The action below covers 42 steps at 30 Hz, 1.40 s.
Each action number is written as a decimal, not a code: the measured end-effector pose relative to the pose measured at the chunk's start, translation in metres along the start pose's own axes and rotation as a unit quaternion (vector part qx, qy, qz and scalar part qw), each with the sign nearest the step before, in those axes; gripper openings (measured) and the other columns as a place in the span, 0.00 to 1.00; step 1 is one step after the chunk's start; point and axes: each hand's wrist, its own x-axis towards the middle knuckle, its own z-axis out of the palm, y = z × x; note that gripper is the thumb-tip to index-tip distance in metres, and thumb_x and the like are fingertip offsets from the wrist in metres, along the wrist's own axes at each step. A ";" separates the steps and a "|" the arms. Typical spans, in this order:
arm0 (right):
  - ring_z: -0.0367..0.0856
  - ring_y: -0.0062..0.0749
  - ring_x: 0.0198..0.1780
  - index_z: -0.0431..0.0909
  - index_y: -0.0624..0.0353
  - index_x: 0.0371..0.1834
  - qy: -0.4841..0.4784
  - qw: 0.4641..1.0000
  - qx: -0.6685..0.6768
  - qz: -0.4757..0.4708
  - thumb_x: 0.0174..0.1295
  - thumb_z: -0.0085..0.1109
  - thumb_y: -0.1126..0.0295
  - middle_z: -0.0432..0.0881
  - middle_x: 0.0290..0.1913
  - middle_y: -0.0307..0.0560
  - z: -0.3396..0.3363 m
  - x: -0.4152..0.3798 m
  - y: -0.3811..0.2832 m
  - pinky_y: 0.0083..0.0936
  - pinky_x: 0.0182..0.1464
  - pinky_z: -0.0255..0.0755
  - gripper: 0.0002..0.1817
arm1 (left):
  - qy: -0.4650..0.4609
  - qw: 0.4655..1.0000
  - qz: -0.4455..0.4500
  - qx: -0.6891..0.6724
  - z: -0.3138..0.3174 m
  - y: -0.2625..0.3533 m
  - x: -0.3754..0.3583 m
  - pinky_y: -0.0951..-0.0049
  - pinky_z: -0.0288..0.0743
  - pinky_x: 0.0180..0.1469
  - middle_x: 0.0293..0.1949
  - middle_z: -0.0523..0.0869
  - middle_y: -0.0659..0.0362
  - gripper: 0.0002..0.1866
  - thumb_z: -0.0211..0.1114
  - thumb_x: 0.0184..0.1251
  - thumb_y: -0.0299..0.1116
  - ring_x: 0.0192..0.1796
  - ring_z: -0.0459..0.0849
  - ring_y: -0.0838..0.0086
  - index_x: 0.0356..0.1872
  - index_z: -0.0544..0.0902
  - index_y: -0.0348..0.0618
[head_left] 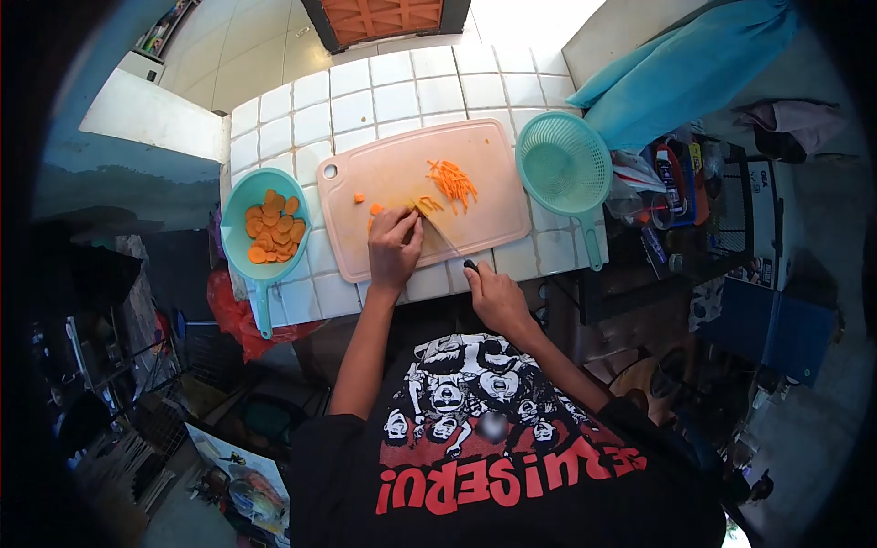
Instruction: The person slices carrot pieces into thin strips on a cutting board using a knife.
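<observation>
A pink cutting board [402, 164] lies on the white tiled counter [393, 68]. My right hand [498, 297] is wrapped round the black handle of a knife [445, 239], whose blade points up and left over the board. At the blade's tip, my left hand [395, 247] has its fingers drawn together on the board; what they press is mostly hidden. Small cut carrot strips [428, 203] lie just right of its fingertips. Farther up is a pile of thin carrot sticks [452, 184]. Carrot pieces [358, 197] also sit on the board's left part.
At the left, a green strainer [235, 205] holds several round carrot slices [274, 228]. Another green strainer [564, 164] stands at the right, its handle toward the counter's front edge. A blue cloth [685, 73] hangs at the upper right. A red plastic bag [239, 315] hangs at the lower left.
</observation>
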 end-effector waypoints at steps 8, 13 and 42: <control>0.83 0.75 0.36 0.74 0.62 0.44 0.013 0.999 0.043 -0.016 0.81 0.44 0.52 0.83 0.30 0.72 0.004 0.007 -0.001 0.65 0.41 0.75 0.22 | -0.003 1.000 0.003 -0.003 0.000 -0.002 -0.001 0.61 0.79 0.55 0.44 0.88 0.53 0.08 0.73 0.61 0.23 0.49 0.85 0.58 0.40 0.89 0.33; 0.83 0.75 0.35 0.74 0.62 0.44 0.007 0.999 0.030 -0.021 0.81 0.44 0.51 0.83 0.29 0.72 0.000 0.005 -0.007 0.65 0.41 0.75 0.22 | -0.008 1.000 -0.006 -0.006 0.000 -0.004 0.000 0.60 0.78 0.55 0.44 0.88 0.53 0.07 0.73 0.61 0.23 0.49 0.85 0.58 0.39 0.89 0.33; 0.84 0.72 0.36 0.74 0.62 0.44 0.002 1.000 0.002 -0.001 0.80 0.45 0.53 0.84 0.29 0.71 0.000 0.018 -0.022 0.64 0.42 0.76 0.21 | -0.021 1.000 0.002 -0.011 -0.002 -0.003 0.001 0.60 0.78 0.56 0.45 0.87 0.53 0.08 0.72 0.60 0.23 0.50 0.85 0.58 0.39 0.88 0.34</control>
